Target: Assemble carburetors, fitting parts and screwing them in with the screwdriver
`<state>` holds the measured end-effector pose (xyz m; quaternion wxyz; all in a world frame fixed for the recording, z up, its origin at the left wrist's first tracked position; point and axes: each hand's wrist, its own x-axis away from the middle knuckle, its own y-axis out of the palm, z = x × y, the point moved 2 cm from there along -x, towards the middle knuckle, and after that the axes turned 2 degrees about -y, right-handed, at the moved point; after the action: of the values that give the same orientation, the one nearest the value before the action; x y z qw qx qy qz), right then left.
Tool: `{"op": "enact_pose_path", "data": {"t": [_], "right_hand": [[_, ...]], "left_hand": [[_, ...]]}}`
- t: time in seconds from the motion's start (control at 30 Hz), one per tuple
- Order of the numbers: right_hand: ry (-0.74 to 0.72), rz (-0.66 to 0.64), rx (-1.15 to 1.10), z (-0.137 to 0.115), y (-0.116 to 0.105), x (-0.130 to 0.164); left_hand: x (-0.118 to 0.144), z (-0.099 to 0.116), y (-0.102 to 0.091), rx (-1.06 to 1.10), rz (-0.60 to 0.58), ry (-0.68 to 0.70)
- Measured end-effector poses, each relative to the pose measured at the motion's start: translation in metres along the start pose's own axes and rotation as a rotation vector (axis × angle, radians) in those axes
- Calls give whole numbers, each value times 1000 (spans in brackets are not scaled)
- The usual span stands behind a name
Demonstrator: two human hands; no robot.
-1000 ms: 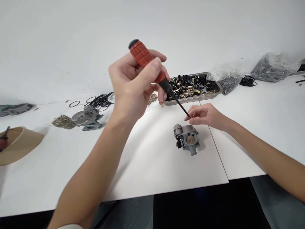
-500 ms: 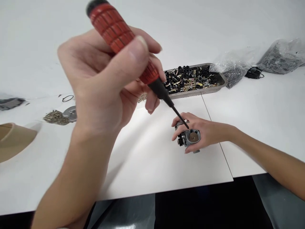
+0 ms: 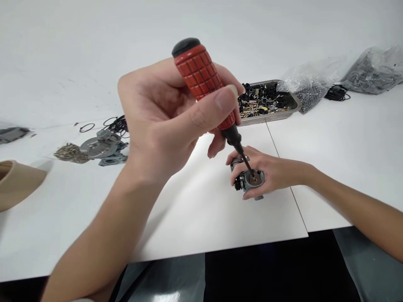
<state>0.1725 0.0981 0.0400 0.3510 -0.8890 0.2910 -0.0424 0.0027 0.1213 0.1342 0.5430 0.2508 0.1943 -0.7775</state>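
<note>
Gripping a red-handled screwdriver (image 3: 206,82) in a closed left hand (image 3: 163,121), a person at a white worktable (image 3: 201,218) set the tool's dark tip on the brass-coloured disc in the top of a small grey carburettor (image 3: 250,181). The screwdriver's long axis ran on a slant, from the black cap high and nearer the camera, down and to the right to the tip, so the part lay below and to the right of the gripping hand. The thumb pressed along the handle's near side while the fingers wrapped behind it.

The right hand (image 3: 270,174), the nearer of the two to the part, was curled round the carburettor from its right side, fingers closed about the body and holding it on the table near the seam between two white boards.

Beyond the hands stood a metal tray (image 3: 291,100) heaped with black and brass small parts, with clear bags of dark pieces (image 3: 368,71) to its right. On the left lay a second grey carburettor (image 3: 105,147), a pile of small brass screws (image 3: 69,152) just beside it, and loose black rubber rings (image 3: 116,123) behind.
</note>
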Motion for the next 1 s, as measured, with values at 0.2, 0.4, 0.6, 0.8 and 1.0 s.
{"op": "enact_pose_path", "data": {"t": [0.2, 0.4, 0.6, 0.8, 1.0], "right_hand": [[-14, 15, -11, 1, 0, 0], [15, 1, -29, -3, -1, -1], [-17, -12, -27, -3, -1, -1], [7, -9, -49, -3, -1, 0], [11, -14, -43, -4, -2, 1]], "left_hand": [[1, -2, 2, 70, -17, -55], [3, -4, 4, 79, -151, 28], [6, 8, 0, 80, -333, 64], [-9, 36, 6, -248, -392, 62], [-19, 38, 8, -147, -394, 70]]}}
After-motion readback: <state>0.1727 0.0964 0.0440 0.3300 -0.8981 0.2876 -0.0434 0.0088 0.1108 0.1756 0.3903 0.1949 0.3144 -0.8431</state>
